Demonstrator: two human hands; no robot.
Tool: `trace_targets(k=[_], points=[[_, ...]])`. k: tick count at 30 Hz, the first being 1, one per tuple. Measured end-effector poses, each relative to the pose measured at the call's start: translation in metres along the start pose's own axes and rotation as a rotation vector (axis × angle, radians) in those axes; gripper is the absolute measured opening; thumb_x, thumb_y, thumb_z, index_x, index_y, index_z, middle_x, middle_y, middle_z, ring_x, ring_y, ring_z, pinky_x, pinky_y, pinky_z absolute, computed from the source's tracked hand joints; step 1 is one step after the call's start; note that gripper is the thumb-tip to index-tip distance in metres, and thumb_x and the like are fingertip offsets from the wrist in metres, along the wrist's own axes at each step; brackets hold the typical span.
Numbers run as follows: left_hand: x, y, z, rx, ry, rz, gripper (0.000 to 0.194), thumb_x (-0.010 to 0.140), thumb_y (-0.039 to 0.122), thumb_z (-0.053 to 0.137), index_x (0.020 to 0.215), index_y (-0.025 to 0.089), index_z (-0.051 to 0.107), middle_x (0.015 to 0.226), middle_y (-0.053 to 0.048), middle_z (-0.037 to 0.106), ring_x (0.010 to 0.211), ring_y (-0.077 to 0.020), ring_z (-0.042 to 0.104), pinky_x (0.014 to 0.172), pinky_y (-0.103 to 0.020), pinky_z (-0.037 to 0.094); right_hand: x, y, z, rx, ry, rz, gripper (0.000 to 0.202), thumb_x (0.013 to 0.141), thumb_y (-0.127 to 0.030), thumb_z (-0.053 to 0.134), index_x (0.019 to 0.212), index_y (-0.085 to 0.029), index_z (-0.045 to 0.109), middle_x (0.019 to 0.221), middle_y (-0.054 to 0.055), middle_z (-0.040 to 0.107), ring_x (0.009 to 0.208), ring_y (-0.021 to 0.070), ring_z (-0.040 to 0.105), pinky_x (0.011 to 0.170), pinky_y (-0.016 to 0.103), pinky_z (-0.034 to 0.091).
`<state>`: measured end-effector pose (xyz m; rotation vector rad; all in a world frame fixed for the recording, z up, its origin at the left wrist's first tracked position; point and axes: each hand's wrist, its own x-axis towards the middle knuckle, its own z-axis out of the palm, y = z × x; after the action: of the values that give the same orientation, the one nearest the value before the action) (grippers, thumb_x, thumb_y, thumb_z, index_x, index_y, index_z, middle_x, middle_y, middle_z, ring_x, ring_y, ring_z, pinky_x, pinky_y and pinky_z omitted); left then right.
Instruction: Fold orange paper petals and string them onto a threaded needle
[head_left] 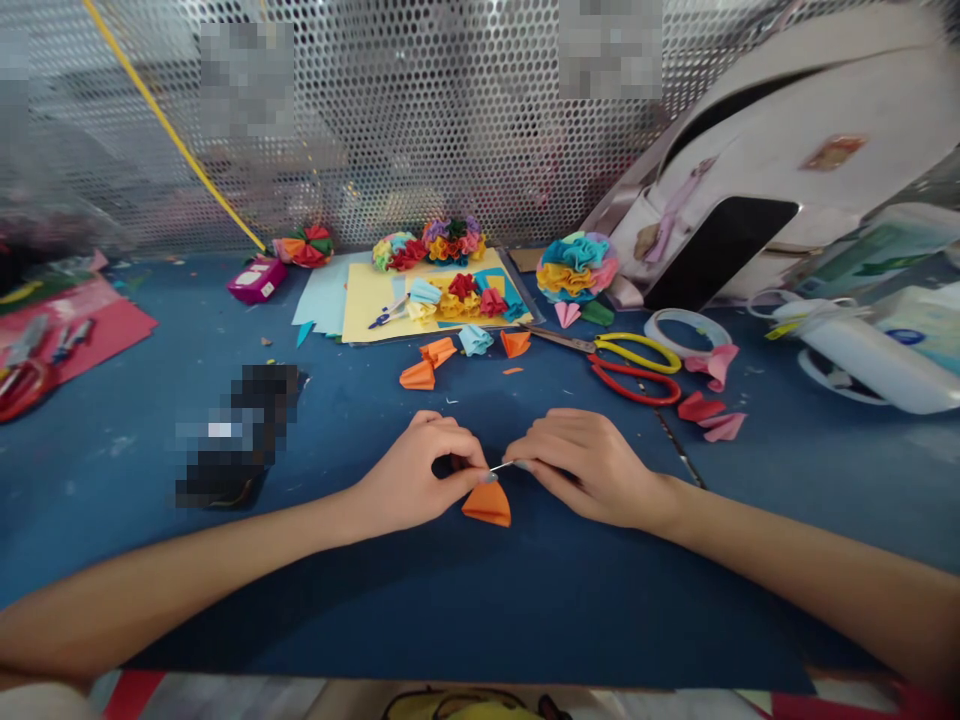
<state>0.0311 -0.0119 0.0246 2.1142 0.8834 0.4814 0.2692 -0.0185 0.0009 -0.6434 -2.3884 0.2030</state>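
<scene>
Over the middle of the blue table, my left hand (pixel 427 470) pinches the top of a folded orange paper piece (pixel 489 503), which fans out below the fingertips. My right hand (pixel 592 465) is closed on a thin metal wire (pixel 502 467), whose other end reaches my left fingertips at the orange paper. The two hands are a little apart, with the wire spanning the gap. More folded orange pieces (pixel 418 376) and a light blue one (pixel 475 340) lie just beyond my hands.
Red-and-yellow-handled scissors (pixel 636 382) and a tape roll (pixel 688 332) lie right of centre. Behind are yellow sheets (pixel 360 300), paper flowers (pixel 576 268), a bag (pixel 825 130) and an upright phone (pixel 720 252). A dark, blurred object (pixel 240 440) lies left.
</scene>
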Motion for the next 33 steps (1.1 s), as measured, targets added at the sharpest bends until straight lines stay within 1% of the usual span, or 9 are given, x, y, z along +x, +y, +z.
trace_targets(k=[5, 10, 13, 16, 20, 22, 27, 29, 33], points=[[0.001, 0.001, 0.000, -0.018, 0.000, -0.048, 0.021, 0.087, 0.015, 0.068, 0.068, 0.018, 0.062, 0.070, 0.005, 0.066, 0.073, -0.0138, 0.057, 0.093, -0.037, 0.036, 0.000, 0.000, 0.000, 0.007, 0.007, -0.006, 0.021, 0.105, -0.021, 0.043, 0.101, -0.019, 0.063, 0.078, 0.003, 0.069, 0.068, 0.0156, 0.060, 0.066, 0.028, 0.042], [0.001, 0.002, 0.000, -0.020, 0.030, -0.079, 0.026, 0.083, 0.017, 0.074, 0.062, 0.017, 0.058, 0.068, 0.005, 0.065, 0.070, -0.0129, 0.057, 0.091, -0.035, 0.039, 0.000, -0.001, 0.000, -0.004, 0.009, -0.024, 0.022, 0.105, -0.020, 0.042, 0.102, -0.018, 0.064, 0.079, 0.004, 0.069, 0.070, 0.0161, 0.061, 0.066, 0.029, 0.045], [0.002, 0.002, 0.000, -0.032, 0.039, -0.074, 0.029, 0.080, 0.016, 0.077, 0.059, 0.016, 0.057, 0.065, 0.005, 0.064, 0.066, -0.0121, 0.056, 0.083, -0.031, 0.043, 0.001, -0.002, -0.001, -0.029, 0.000, -0.059, 0.026, 0.106, -0.021, 0.040, 0.103, -0.017, 0.065, 0.081, 0.005, 0.070, 0.073, 0.0166, 0.063, 0.068, 0.030, 0.047], [0.003, 0.001, 0.000, -0.053, 0.042, -0.079, 0.029, 0.078, 0.017, 0.079, 0.059, 0.016, 0.057, 0.063, 0.005, 0.062, 0.063, -0.0112, 0.054, 0.076, -0.028, 0.043, 0.001, -0.003, -0.001, -0.047, -0.002, -0.087, 0.025, 0.106, -0.021, 0.040, 0.105, -0.017, 0.065, 0.083, 0.005, 0.071, 0.076, 0.0169, 0.065, 0.070, 0.030, 0.048], [0.003, 0.000, 0.002, -0.029, 0.041, -0.095, 0.032, 0.076, 0.020, 0.085, 0.059, 0.015, 0.058, 0.064, 0.007, 0.062, 0.063, -0.0103, 0.055, 0.083, -0.032, 0.039, 0.003, -0.006, 0.000, -0.041, -0.001, -0.089, 0.023, 0.107, -0.024, 0.043, 0.105, -0.018, 0.065, 0.084, 0.005, 0.072, 0.076, 0.0169, 0.064, 0.071, 0.030, 0.047], [0.002, 0.001, 0.003, -0.014, 0.039, -0.090, 0.034, 0.077, 0.023, 0.085, 0.059, 0.015, 0.057, 0.065, 0.007, 0.062, 0.064, -0.0102, 0.055, 0.085, -0.033, 0.036, 0.004, -0.009, 0.003, -0.018, -0.015, -0.059, 0.021, 0.106, -0.027, 0.046, 0.103, -0.018, 0.065, 0.084, 0.005, 0.071, 0.076, 0.0165, 0.063, 0.071, 0.030, 0.046], [-0.001, 0.004, 0.006, 0.079, 0.045, -0.007, 0.033, 0.082, 0.024, 0.080, 0.061, 0.016, 0.056, 0.063, 0.008, 0.060, 0.066, -0.0109, 0.053, 0.080, -0.032, 0.032, 0.005, -0.018, 0.010, 0.017, -0.080, 0.028, 0.027, 0.106, -0.033, 0.047, 0.091, -0.019, 0.065, 0.081, 0.003, 0.067, 0.071, 0.0151, 0.059, 0.066, 0.028, 0.042], [-0.001, 0.004, 0.008, 0.165, 0.063, 0.059, 0.035, 0.087, 0.027, 0.077, 0.062, 0.017, 0.054, 0.063, 0.007, 0.059, 0.066, -0.0113, 0.052, 0.081, -0.032, 0.032, 0.005, -0.020, 0.012, 0.023, -0.093, 0.048, 0.027, 0.106, -0.030, 0.046, 0.090, -0.018, 0.064, 0.080, 0.003, 0.065, 0.071, 0.0152, 0.057, 0.066, 0.028, 0.042], [0.001, 0.001, 0.007, 0.365, 0.106, 0.218, 0.038, 0.098, 0.040, 0.062, 0.068, 0.018, 0.054, 0.066, 0.004, 0.060, 0.070, -0.0133, 0.051, 0.088, -0.035, 0.031, 0.005, -0.019, 0.010, 0.049, -0.102, 0.092, 0.024, 0.103, -0.018, 0.046, 0.088, -0.019, 0.065, 0.079, 0.003, 0.064, 0.072, 0.0153, 0.056, 0.066, 0.027, 0.042]])
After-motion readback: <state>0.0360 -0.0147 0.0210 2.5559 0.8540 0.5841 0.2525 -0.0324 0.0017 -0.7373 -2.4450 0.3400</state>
